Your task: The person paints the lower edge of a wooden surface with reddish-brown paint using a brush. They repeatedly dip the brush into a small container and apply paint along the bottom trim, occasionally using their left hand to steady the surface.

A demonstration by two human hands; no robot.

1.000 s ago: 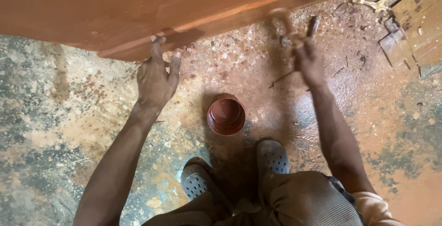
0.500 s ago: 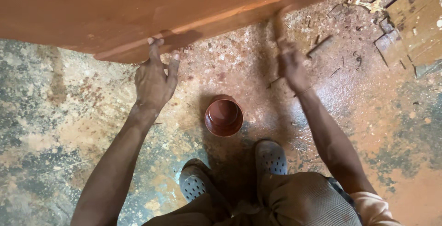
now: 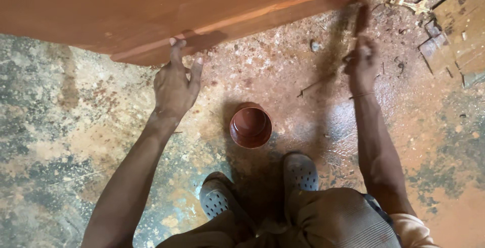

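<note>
Nearest us, a round can (image 3: pixel 251 126) of red-brown stain sits on the floor (image 3: pixel 60 127) between our arms. Our left hand (image 3: pixel 174 84) – fingers spread – touches the board's (image 3: pixel 151 10) lower edge; our right hand (image 3: pixel 360 62) grips a blurred brush (image 3: pixel 360 19) against it.

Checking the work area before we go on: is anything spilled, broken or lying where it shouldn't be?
Yes. The floor is blotched with red-brown stain all around the open cup, though the cup stands upright. Broken wood scraps and litter lie at the top right. The right hand is blurred, so what it holds is unclear.
</note>
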